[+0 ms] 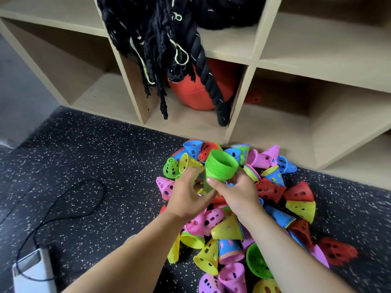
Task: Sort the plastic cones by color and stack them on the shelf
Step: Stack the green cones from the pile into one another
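A stack of several nested green cones (221,164) is held above a heap of loose cones (243,225) in pink, yellow, blue, red and green on the floor. My left hand (187,196) grips the narrow lower end of the stack from the left. My right hand (237,193) grips it from the right, with the thumb across the front. The stack's wide open end tilts up towards the wooden shelf (237,121). The shelf's lower right compartment (275,127) stands just behind the heap.
A thick black rope (209,81) and frayed black cords hang over the middle compartment, in front of an orange ball (190,96). A white device (31,271) with a black cable (63,208) lies at the lower left on the speckled dark floor.
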